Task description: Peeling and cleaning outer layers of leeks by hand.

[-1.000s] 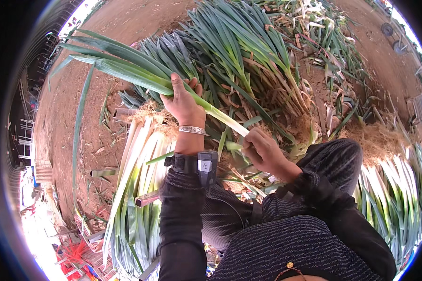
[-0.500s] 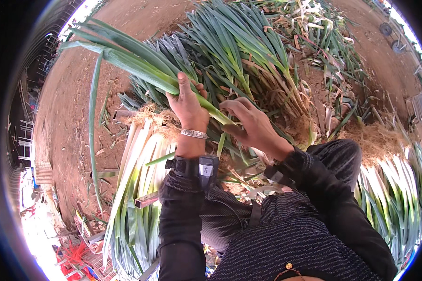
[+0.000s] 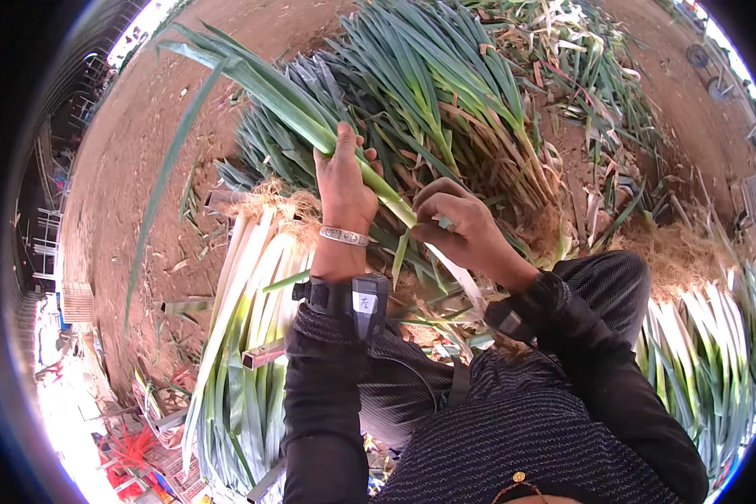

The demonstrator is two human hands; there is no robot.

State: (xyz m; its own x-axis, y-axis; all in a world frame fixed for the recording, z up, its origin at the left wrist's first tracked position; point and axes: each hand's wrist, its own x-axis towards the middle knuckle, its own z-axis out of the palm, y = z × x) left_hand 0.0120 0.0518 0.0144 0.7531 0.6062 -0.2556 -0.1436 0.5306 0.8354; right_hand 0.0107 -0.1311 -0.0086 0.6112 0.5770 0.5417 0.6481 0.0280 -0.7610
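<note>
A long leek (image 3: 290,102) slants across in front of me, its green leaves spread to the upper left and its pale stalk pointing down to the right. My left hand (image 3: 346,189) is wrapped round it where the leaves meet the stalk. Lower down, the bent fingers of my right hand (image 3: 472,231) pinch at the pale stalk; whether they grip the stalk itself or an outer layer I cannot tell. The root end runs below the right hand, above my lap. One loose leaf (image 3: 164,181) hangs down at the left.
Untrimmed leeks (image 3: 445,71) lie heaped on bare soil ahead. Cleaned white leeks (image 3: 248,277) with roots are stacked on a metal frame (image 3: 260,354) at my left. More leeks (image 3: 697,336) lie at the right. Peeled leaf scraps (image 3: 592,59) litter the far ground.
The leek and my left hand have shifted slightly right, and the loose leaf has swung. My right hand has moved a little down and right, its fingers now closed at the stalk.
</note>
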